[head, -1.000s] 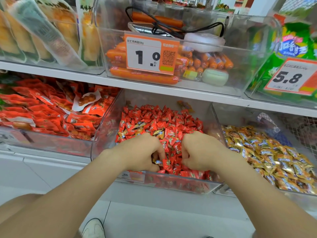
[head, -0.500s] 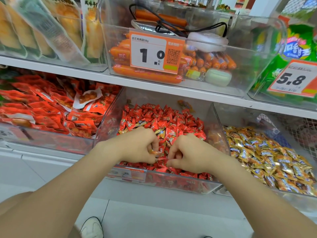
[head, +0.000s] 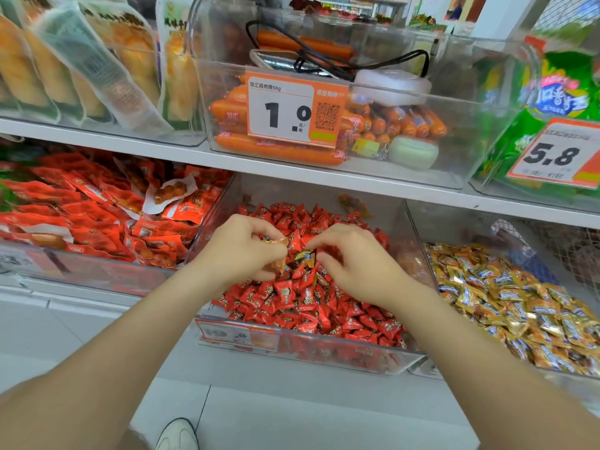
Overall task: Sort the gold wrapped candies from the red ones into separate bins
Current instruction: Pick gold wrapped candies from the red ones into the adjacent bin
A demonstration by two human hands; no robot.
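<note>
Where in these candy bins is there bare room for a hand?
Free: red candy bin, strip behind the red candies, by the back wall; gold candy bin, back-left corner. Crowded: mid-pile, where left hand and right hand meet.

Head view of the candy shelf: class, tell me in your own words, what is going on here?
A person has both hands over the middle bin of red candies. The left hand grips a few gold-wrapped candies above the pile. The right hand curls its fingers at another gold candy; whether it grips it is unclear. The bin to the right holds a heap of gold candies.
</note>
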